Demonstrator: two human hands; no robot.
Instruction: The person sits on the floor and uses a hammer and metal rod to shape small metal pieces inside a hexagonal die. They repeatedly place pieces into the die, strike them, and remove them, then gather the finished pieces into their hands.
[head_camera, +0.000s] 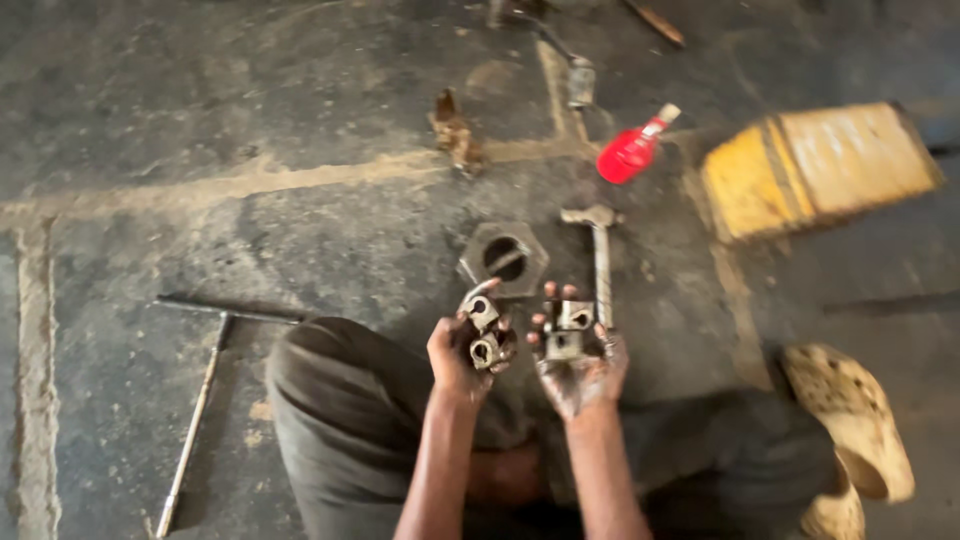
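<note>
Head view, looking down on oily concrete floor (130, 90), knees at 6 o'clock.

Left hand (462, 352): grip closed round small metal fitting (482, 330), two round bores showing, held upright at centre frame. Right hand (580, 365): palm up, fingers loosely curled under blocky metal part (568, 330), cradled rather than clamped. Both pieces close together, not touching as far as visible.

Handling, judged: solid steel, dense for their bulk, rigid, not fragile; greasy film likely makes them slippery. Best taken across flat outer faces, clear of bores and edges.

Surroundings: large hexagonal nut (503, 259) on floor at 12 o'clock, just beyond hands. T-shaped tool (600, 262) at 1 o'clock, beside nut. Red squeeze bottle (632, 150) lying farther out at 1 o'clock. Yellow block (815, 168) at 2 o'clock. Long T-handle wrench (200, 400) at 9 o'clock. Worn pale sandal (850, 430) at 4 o'clock. Rusty scrap (453, 130) at 12 o'clock, far.
</note>
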